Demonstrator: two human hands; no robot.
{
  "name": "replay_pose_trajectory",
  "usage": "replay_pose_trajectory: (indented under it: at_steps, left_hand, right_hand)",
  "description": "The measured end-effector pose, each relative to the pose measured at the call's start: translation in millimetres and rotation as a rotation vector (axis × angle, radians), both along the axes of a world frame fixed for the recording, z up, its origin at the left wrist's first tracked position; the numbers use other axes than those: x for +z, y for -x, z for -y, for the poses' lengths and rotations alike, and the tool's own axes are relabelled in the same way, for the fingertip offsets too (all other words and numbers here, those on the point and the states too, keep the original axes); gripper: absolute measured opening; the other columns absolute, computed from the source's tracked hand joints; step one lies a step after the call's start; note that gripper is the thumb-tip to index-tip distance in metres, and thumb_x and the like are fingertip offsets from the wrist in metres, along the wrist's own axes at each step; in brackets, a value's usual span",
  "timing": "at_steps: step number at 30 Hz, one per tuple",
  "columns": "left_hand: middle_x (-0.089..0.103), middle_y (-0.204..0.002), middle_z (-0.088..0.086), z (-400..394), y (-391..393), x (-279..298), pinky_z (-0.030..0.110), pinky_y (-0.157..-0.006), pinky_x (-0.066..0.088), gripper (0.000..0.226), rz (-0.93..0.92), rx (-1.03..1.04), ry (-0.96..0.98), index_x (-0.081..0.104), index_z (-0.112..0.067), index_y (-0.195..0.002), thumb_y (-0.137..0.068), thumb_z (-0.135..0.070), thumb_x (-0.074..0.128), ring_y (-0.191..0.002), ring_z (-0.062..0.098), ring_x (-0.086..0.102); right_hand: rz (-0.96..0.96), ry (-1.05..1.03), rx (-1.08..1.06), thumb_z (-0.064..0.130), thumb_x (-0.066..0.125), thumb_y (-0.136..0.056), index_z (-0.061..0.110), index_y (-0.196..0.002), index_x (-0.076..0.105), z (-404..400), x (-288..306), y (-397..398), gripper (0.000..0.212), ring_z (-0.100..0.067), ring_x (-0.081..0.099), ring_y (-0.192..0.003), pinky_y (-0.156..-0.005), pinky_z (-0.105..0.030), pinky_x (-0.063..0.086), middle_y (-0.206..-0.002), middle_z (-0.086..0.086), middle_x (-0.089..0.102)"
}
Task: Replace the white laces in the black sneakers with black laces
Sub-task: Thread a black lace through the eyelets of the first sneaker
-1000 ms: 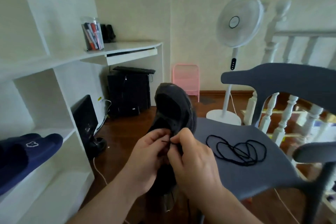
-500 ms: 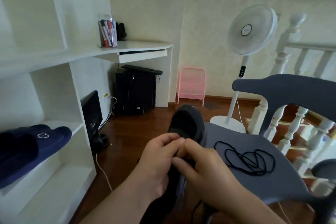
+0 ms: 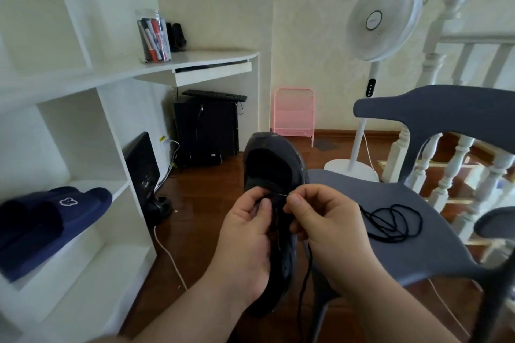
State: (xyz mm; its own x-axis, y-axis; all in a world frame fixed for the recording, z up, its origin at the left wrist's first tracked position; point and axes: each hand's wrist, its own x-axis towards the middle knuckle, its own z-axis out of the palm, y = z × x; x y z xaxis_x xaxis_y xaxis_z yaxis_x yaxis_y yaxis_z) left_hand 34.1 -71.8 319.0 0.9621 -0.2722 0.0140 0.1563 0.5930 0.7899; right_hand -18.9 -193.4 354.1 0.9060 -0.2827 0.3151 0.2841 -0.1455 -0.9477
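Drawing apart since a moment ago, the hands expose the sneaker between them: left hand grips its tongue, right hand pinches a black lace tip, likely just threaded. Spare lace lies right of it.

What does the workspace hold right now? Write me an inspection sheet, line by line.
Surface: grey chair seat, bare apart from a lace.
Job's things: black sneaker held up, heel away; spare black lace coiled on the seat; threaded lace hanging down.
Clutter: nothing seen.
Grippers: left hand grips the sneaker; right hand pinches the lace tip.
Cables: white cord across the floor.
Surroundings: white shelves, blue slippers, fan, pink rack.
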Motion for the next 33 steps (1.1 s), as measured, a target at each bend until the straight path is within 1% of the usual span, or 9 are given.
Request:
replay_pose_trajectory:
  at_steps: [3,6,10,17,21,23,26,29,33]
  left_hand:
    - [0.079,-0.112,0.01,1.6,3.3,-3.5,0.032,-0.079,0.062,0.035,0.166,0.16,-0.171,0.077,-0.033,-0.104,-0.107,-0.006,0.054,-0.103,0.028,0.077]
    - [0.079,-0.11,0.004,-1.2,3.7,-6.5,0.035,-0.084,0.062,0.032,0.301,0.258,-0.305,0.073,-0.04,-0.105,-0.107,-0.011,0.058,-0.102,0.023,0.077]
    - [0.078,-0.113,0.0,-1.6,7.2,-7.3,0.04,-0.089,0.062,0.019,0.361,0.296,-0.322,0.072,-0.041,-0.11,-0.097,-0.03,0.063,-0.106,0.02,0.076]
    - [0.079,-0.11,-0.005,-4.2,9.6,-8.8,0.041,-0.087,0.062,0.021,0.473,0.351,-0.402,0.071,-0.046,-0.112,-0.098,-0.033,0.063,-0.104,0.017,0.077]
    - [0.073,-0.106,-0.022,-8.2,13.7,-6.6,0.021,-0.081,0.059,0.027,0.752,0.468,-0.731,0.062,-0.058,-0.111,-0.103,-0.033,0.058,-0.098,0.003,0.073]
    - [0.07,-0.109,-0.025,-9.7,14.9,-4.2,0.013,-0.083,0.053,0.029,0.825,0.483,-0.799,0.061,-0.055,-0.116,-0.104,-0.029,0.057,-0.103,-0.001,0.069]
    - [0.071,-0.106,-0.023,-11.5,14.2,-7.4,0.009,-0.083,0.05,0.022,0.871,0.504,-0.848,0.068,-0.037,-0.117,-0.104,-0.022,0.06,-0.101,-0.005,0.067]
    - [0.07,-0.094,-0.024,-12.0,11.5,-11.8,0.009,-0.079,0.051,0.015,0.881,0.506,-0.887,0.075,-0.022,-0.109,-0.102,-0.014,0.065,-0.095,-0.006,0.068]
    - [0.063,-0.091,-0.024,-8.5,13.7,-7.9,0.007,-0.077,0.047,0.014,0.923,0.493,-0.958,0.071,-0.018,-0.107,-0.103,-0.006,0.064,-0.093,-0.005,0.064]
  right_hand:
    - [-0.02,-0.033,0.015,0.014,0.069,-0.099,0.031,-0.085,0.077,-2.1,-0.5,-0.3,0.024,-0.017,0.071,-0.066,-0.061,-0.023,0.057,-0.083,-0.003,0.077]
    - [-0.026,-0.058,0.021,0.015,0.069,-0.1,0.029,-0.085,0.078,-4.7,-1.7,-1.8,0.022,-0.019,0.072,-0.065,-0.06,-0.024,0.057,-0.083,-0.004,0.078]
    - [-0.04,-0.066,-0.011,0.017,0.072,-0.099,0.02,-0.085,0.077,-4.6,-2.5,-3.6,0.014,-0.02,0.074,-0.065,-0.059,-0.023,0.057,-0.079,-0.006,0.077]
    - [-0.06,-0.092,-0.008,0.015,0.072,-0.098,0.008,-0.091,0.072,-2.2,-2.4,-2.9,0.01,-0.022,0.075,-0.066,-0.062,-0.024,0.059,-0.073,-0.009,0.075]
    - [-0.067,0.093,-0.091,0.021,0.076,-0.095,0.024,-0.084,0.073,3.2,-5.5,0.3,0.012,-0.014,0.076,-0.068,-0.064,-0.029,0.063,-0.073,-0.001,0.076]
    - [-0.061,0.188,-0.094,0.024,0.078,-0.094,0.031,-0.084,0.074,7.4,-5.9,0.6,0.013,-0.012,0.076,-0.072,-0.067,-0.033,0.065,-0.076,0.005,0.077]
    - [-0.072,0.246,-0.078,0.025,0.082,-0.09,0.035,-0.084,0.075,14.1,-5.6,-0.2,0.014,-0.011,0.075,-0.075,-0.071,-0.037,0.065,-0.079,0.006,0.077]
    - [-0.106,0.28,-0.062,0.026,0.085,-0.087,0.029,-0.079,0.077,20.7,-7.0,0.1,0.012,-0.008,0.074,-0.074,-0.067,-0.028,0.061,-0.078,0.007,0.076]
    - [-0.108,0.359,-0.083,0.034,0.084,-0.085,0.034,-0.083,0.074,23.6,-11.4,2.6,0.01,-0.002,0.071,-0.081,-0.069,-0.021,0.059,-0.083,0.013,0.075]
